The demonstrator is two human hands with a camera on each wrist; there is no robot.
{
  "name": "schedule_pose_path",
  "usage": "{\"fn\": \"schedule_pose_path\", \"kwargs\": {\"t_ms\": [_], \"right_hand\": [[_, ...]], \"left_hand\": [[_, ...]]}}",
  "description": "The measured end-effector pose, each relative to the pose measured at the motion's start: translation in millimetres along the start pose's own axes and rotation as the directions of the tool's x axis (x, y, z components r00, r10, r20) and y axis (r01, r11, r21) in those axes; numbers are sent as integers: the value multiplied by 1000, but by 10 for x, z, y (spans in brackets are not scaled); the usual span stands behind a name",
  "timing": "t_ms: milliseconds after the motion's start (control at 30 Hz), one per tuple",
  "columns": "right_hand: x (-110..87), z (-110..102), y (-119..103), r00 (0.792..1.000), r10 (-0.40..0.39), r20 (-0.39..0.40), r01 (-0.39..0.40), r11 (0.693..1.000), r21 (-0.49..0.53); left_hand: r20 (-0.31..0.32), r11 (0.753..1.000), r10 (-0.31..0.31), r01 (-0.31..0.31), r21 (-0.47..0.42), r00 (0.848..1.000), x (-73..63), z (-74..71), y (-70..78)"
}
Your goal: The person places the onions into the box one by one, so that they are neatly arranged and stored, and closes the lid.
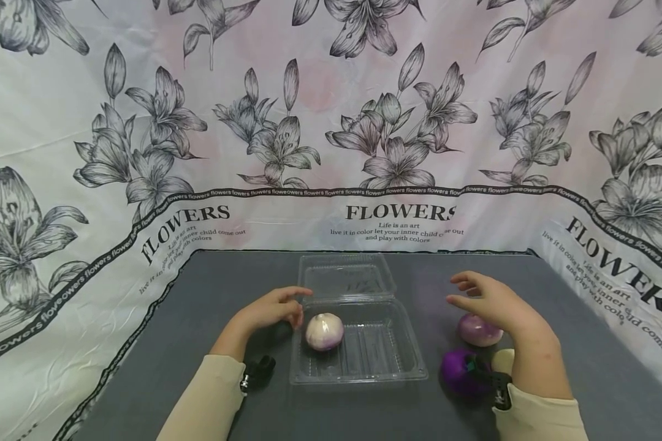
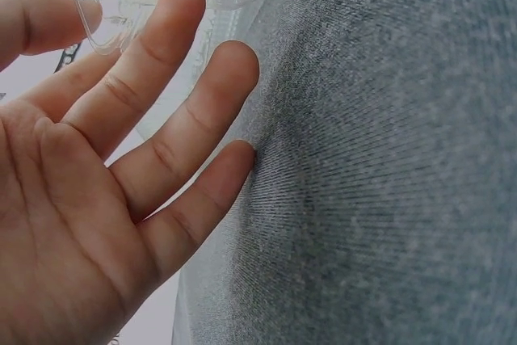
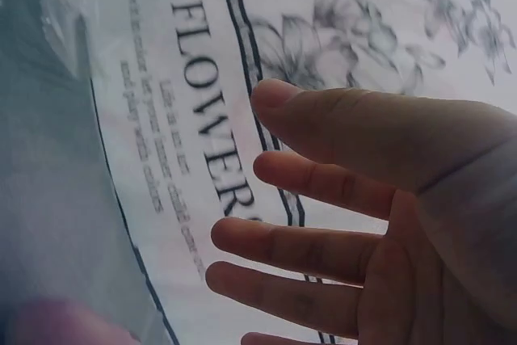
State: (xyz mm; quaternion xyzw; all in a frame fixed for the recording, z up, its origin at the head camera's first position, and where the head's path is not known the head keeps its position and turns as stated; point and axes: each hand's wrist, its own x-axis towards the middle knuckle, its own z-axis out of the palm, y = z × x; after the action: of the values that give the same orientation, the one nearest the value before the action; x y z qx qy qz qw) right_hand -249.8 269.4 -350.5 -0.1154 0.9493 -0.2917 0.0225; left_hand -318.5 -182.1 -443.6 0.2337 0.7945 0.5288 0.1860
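A clear plastic clamshell box [image 1: 385, 337] lies with its lid [image 1: 344, 275] folded back. In its left half sits a round white-and-purple bulb [image 1: 324, 332], like an onion or garlic head. My left hand [image 1: 273, 310] is at the box's left edge, fingers loosely extended; in the left wrist view the thumb tip [image 2: 90, 18] overlaps the plastic rim. On the right, my right hand [image 1: 493, 300] hovers with fingers apart and nothing between them. Just below it lies a purple-pink onion [image 1: 479, 331], partly covered by the hand in the head view.
Nearer me on the right are a dark purple round vegetable [image 1: 460, 370] with a green top and a pale yellow piece [image 1: 503, 361], half hidden by the right wrist. A grey cloth covers the table [image 1: 226, 269]. Flower-printed curtain [image 1: 397, 122] encloses the back and sides.
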Motion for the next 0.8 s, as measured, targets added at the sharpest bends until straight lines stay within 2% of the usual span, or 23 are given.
{"fn": "schedule_pose_path", "kwargs": {"t_ms": [200,433,633,800], "right_hand": [[-89,-116,221,998,56,2,-56,998,1],[-117,-205,464,985,148,91,-146,989,-26],[-117,-147,596,959,203,198,-209,978,14],[-124,-75,645,950,214,229,-225,974,24]], "left_hand": [[-1,1000,5,-5,10,1000,-24,13,35],[-6,1000,11,-11,12,1000,-19,-1,53],[-2,1000,18,-18,10,1000,-17,-4,50],[-1,1000,15,-15,19,1000,-13,8,44]]}}
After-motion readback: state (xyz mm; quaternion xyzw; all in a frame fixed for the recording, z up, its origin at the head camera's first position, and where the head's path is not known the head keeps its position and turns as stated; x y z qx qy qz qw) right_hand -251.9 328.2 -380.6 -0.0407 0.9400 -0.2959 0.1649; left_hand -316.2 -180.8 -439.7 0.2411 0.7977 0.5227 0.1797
